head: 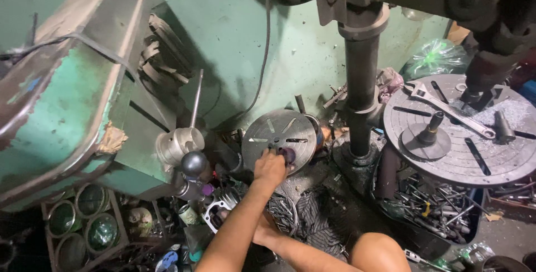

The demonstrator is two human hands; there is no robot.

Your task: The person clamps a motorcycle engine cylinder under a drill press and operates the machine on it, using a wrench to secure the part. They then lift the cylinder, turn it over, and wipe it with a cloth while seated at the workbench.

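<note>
Hand (pixel 271 167) first: your left one is stretched out ahead of you, fingers curled shut around a small dark purplish knob-like piece (pixel 288 154), pressed against the face of a round slotted metal plate (pixel 279 135). That plate stands tilted up on edge, leaning back near the green wall (pixel 234 32), just left of the drill press column (pixel 361 82). The little piece sits low on the plate's face, right of your knuckles, partly hidden by them, so you can't really make out its shape.

Your right hand is down low behind your left forearm, buried in the clutter on the floor, and I honestly can't tell if it's open or closed. It's next to a whitish cast bracket (pixel 215 211) and a coil of wire (pixel 285 216).

Off to the right, the drill press table (pixel 474 160) is a big round slotted disc, well apart from your hands. It's got an adjustable wrench (pixel 449 109) lying across it, a cone-shaped tool on a round base (pixel 429 135), and metal shavings (pixel 516 113) near the far edge. Under it is a bin of scrap rods and bits (pixel 430 205).

On your left there's the green machine housing (pixel 61 104) with a black ball-ended lever (pixel 194 163), and a rack of green-tinted jars (pixel 84 222) below it.
</note>
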